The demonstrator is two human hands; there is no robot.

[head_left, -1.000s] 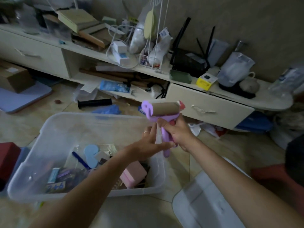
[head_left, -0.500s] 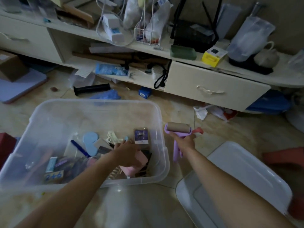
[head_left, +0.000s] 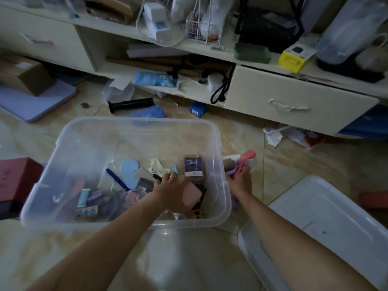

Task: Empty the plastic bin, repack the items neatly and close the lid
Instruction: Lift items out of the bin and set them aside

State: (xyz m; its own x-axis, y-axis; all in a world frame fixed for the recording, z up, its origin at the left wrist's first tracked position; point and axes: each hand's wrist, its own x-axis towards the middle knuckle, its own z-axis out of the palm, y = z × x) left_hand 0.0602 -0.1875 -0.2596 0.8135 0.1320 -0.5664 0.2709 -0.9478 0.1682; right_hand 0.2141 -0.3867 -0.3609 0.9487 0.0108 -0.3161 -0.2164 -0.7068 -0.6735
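The clear plastic bin (head_left: 219, 135) stands open on the floor and holds several small items: a purple packaged item (head_left: 193, 165), a blue cutout (head_left: 129, 172), a blue pen (head_left: 116, 178) and a "2+6" card (head_left: 86, 212). My left hand (head_left: 172, 186) is inside the bin, its fingers curled over a pink box (head_left: 192, 196). My right hand (head_left: 239, 180) is just outside the bin's right wall and grips the purple lint roller (head_left: 228, 164), which is low by the floor. A coral-pink piece (head_left: 248, 154) shows beside the roller. The bin's white lid (head_left: 336, 219) lies at the lower right.
A low cream cabinet (head_left: 294, 101) with cluttered shelves and a partly open drawer runs along the back. On the floor lie a black tube (head_left: 131, 104), a small blue box (head_left: 197, 109) and crumpled paper (head_left: 273, 136). A red box (head_left: 14, 177) sits left of the bin.
My right hand brought the lint roller down from chest height to the floor beside the bin. My left hand let go of the roller and reached into the bin onto the pink box.
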